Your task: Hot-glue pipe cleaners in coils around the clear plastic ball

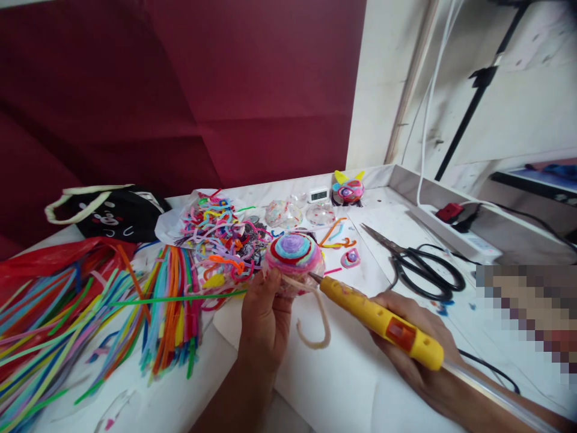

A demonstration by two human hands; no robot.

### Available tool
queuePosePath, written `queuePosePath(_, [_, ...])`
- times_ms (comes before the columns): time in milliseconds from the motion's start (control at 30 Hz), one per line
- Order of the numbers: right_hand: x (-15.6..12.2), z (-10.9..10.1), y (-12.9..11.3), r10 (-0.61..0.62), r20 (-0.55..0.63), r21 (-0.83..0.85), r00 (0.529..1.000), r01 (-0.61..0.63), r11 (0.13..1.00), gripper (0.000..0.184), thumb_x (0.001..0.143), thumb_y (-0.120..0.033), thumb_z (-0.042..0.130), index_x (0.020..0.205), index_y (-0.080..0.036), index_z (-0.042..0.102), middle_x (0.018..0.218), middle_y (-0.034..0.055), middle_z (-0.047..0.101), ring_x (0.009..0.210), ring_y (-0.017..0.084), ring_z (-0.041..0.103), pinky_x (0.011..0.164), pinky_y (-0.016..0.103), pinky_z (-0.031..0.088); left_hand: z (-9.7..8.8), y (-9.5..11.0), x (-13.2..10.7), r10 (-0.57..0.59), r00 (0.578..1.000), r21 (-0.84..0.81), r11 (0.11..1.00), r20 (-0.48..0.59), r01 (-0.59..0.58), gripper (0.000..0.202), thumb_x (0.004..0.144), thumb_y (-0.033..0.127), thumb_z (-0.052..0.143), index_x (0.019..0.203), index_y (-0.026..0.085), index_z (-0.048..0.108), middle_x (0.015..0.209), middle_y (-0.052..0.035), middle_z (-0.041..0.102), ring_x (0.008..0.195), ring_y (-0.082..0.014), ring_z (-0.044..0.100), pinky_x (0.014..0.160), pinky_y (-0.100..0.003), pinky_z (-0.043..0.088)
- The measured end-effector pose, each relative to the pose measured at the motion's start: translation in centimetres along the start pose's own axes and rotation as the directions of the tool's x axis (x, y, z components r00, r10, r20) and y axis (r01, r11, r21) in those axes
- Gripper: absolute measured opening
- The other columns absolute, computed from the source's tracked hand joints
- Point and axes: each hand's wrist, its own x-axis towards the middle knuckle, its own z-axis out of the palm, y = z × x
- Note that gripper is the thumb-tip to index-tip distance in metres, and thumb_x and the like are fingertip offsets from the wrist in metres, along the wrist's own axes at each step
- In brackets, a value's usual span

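My left hand (265,319) is closed around a clear plastic ball (295,255) whose top is wound with rings of lilac, light blue, red and pink pipe cleaner. A cream pipe cleaner (325,328) runs from under my left thumb and hangs down in a hook. My right hand (406,337) grips a yellow hot glue gun (381,322) shaped like a pen, a clear glue stick (491,391) coming out of its rear end. Its metal tip (315,277) is at the ball's right side; whether they touch I cannot tell.
Black scissors (419,264) lie right of the ball. Bundled pipe cleaners (174,307) spread across the left, with cut scraps (211,222) behind them. At the back stand a horned, decorated ball (349,189), a small digital display (318,195) and clear half-shells (283,214). A power strip (455,231) lies right.
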Motion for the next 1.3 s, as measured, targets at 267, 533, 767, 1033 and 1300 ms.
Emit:
queuePosePath(267, [0.0, 0.2, -0.2, 0.085, 0.049, -0.013, 0.995, -0.085, 0.996, 0.005, 0.088, -0.026, 0.054, 0.092, -0.028, 0.057, 0.068, -0.0028, 0.063, 0.05, 0.016, 0.056, 0.053, 0.029, 0.047, 0.0, -0.4, 0.1, 0.004, 1.0, -0.013, 1.0, -0.014, -0.004, 0.024, 0.065, 0.022, 0.09, 0.083, 0.016, 0.074, 0.079, -0.003, 0.078, 0.071, -0.0138, 0.074, 0.069, -0.02, 0.063])
queuePosePath(533, [0.0, -0.2, -0.1, 0.051, 0.057, 0.032, 0.997, -0.053, 0.998, 0.012, 0.09, -0.029, 0.054, 0.101, -0.028, 0.058, 0.078, -0.0011, 0.068, 0.059, 0.016, 0.063, 0.058, 0.028, 0.052, -0.3, -0.8, 0.2, -0.005, 0.999, 0.006, 1.0, -0.034, 0.005, 0.024, 0.063, 0.018, 0.09, 0.077, 0.015, 0.071, 0.081, -0.0025, 0.078, 0.075, -0.0141, 0.074, 0.07, -0.02, 0.062])
queuePosePath(767, [0.5, -0.6, 0.6, 0.187, 0.164, 0.268, 0.969, -0.226, 0.937, 0.018, 0.089, -0.035, 0.062, 0.105, -0.027, 0.065, 0.101, 0.0055, 0.071, 0.09, 0.022, 0.07, 0.072, 0.031, 0.059, 0.0, -0.2, 0.2, -0.026, 0.996, -0.031, 0.999, -0.082, 0.024, 0.03, 0.059, 0.021, 0.092, 0.078, 0.014, 0.071, 0.074, -0.0019, 0.077, 0.068, -0.0146, 0.073, 0.059, -0.019, 0.06])
queuePosePath(1033, [2.6, -1.8, 1.4, 0.512, 0.476, 0.325, 0.715, -0.684, 0.653, 0.039, 0.076, -0.056, 0.072, 0.071, -0.019, 0.064, 0.052, -0.0014, 0.056, 0.044, 0.012, 0.051, 0.038, 0.023, 0.041, -0.2, 1.3, 1.2, 0.04, 0.986, -0.077, 0.996, -0.162, -0.053, 0.023, 0.06, 0.015, 0.089, 0.068, 0.014, 0.068, 0.065, 0.0009, 0.073, 0.059, -0.0111, 0.068, 0.059, -0.021, 0.06])
queuePosePath(1300, [2.3, 0.2, 3.2, 0.407, 0.718, 0.258, 0.564, -0.759, 0.597, 0.046, 0.076, -0.057, 0.073, 0.095, -0.019, 0.055, 0.069, -0.0007, 0.066, 0.05, 0.011, 0.056, 0.049, 0.025, 0.047, -0.2, 2.0, 1.3, 0.078, 0.978, -0.068, 0.993, -0.194, -0.093, 0.022, 0.062, 0.013, 0.086, 0.066, 0.015, 0.064, 0.062, 0.0037, 0.069, 0.056, -0.0095, 0.066, 0.059, -0.021, 0.059])
